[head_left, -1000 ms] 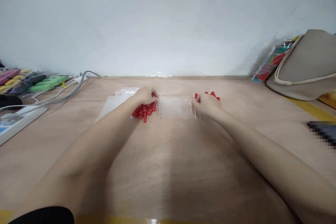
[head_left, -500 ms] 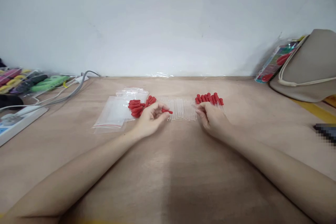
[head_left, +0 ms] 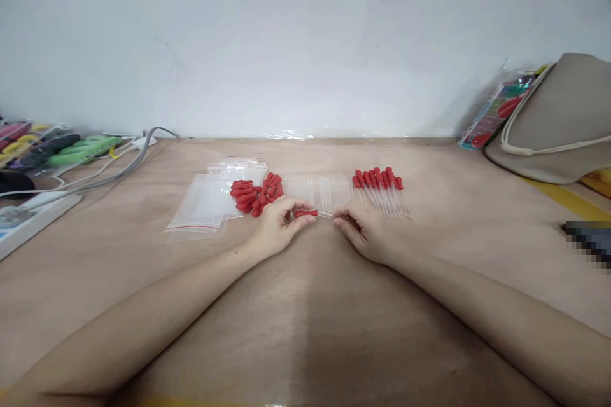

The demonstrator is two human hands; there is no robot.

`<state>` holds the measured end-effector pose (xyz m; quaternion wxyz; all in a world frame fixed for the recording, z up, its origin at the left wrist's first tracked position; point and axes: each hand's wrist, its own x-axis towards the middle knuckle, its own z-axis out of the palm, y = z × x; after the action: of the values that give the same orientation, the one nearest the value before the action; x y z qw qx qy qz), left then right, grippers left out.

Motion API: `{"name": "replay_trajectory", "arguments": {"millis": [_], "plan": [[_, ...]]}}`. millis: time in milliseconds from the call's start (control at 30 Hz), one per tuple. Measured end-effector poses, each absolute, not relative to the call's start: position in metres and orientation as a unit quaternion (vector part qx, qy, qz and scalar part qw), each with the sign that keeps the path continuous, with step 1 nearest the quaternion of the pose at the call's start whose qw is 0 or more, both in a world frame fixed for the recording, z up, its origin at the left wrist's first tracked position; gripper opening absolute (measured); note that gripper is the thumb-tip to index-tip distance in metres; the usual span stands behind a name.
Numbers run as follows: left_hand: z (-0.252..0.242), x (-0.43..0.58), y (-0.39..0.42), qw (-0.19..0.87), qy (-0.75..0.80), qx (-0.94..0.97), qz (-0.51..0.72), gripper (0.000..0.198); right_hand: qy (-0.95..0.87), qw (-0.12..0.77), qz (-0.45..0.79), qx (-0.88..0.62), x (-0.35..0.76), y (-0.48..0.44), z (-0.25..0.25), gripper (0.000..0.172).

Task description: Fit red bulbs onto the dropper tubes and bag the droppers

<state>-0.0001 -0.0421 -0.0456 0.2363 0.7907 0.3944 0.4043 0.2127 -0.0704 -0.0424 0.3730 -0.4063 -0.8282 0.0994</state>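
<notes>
My left hand [head_left: 277,226] pinches a small red rubber bulb [head_left: 306,213] near the table's middle. Opposite it, my right hand [head_left: 365,232] pinches a thin clear tube [head_left: 329,212] whose end points at the bulb. Behind the hands lies a row of clear tubes [head_left: 317,191]. A pile of loose red bulbs [head_left: 255,194] lies to the left of the row. To the right, several finished droppers with red bulbs [head_left: 382,187] lie side by side.
Clear zip bags [head_left: 210,203] lie left of the red pile. A power strip [head_left: 28,216], grey cables [head_left: 119,168] and coloured packets [head_left: 57,149] fill the far left. A beige bag [head_left: 558,121] and a colourful packet [head_left: 491,114] stand at the right, by the wall.
Both hands drew back from the tube row toward me. The left hand came away with a red bulb, the right with a clear tube, and the two now meet in front of the row.
</notes>
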Motion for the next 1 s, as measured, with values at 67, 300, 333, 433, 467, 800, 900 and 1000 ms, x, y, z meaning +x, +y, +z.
{"name": "replay_trajectory", "arguments": {"millis": [67,300,333,433,467,800,900,1000], "plan": [[-0.045,0.0,-0.042,0.235,0.387,0.798,0.398,0.02,-0.831,0.366,0.104,-0.405,0.211,-0.071,-0.041,0.014],[-0.04,-0.001,-0.043,0.21,0.326,0.832,0.396,0.012,-0.849,0.373,0.154,-0.341,0.212,-0.067,-0.041,0.015],[-0.039,-0.001,-0.043,0.208,0.315,0.839,0.391,0.011,-0.849,0.374,0.164,-0.334,0.213,-0.066,-0.041,0.015],[-0.037,-0.002,-0.046,0.206,0.298,0.855,0.372,0.012,-0.854,0.365,0.172,-0.329,0.215,-0.063,-0.043,0.017],[-0.037,-0.001,-0.047,0.203,0.297,0.858,0.366,0.012,-0.856,0.361,0.163,-0.331,0.215,-0.063,-0.043,0.018],[-0.036,0.005,-0.051,0.121,0.284,0.885,0.35,0.012,-0.866,0.294,0.032,-0.404,0.212,-0.069,-0.04,0.026],[-0.038,0.006,-0.051,0.12,0.271,0.889,0.35,0.014,-0.868,0.27,0.015,-0.417,0.21,-0.071,-0.036,0.031],[-0.04,0.007,-0.051,0.118,0.266,0.892,0.345,0.015,-0.865,0.245,0.016,-0.437,0.207,-0.073,-0.033,0.033]]}}
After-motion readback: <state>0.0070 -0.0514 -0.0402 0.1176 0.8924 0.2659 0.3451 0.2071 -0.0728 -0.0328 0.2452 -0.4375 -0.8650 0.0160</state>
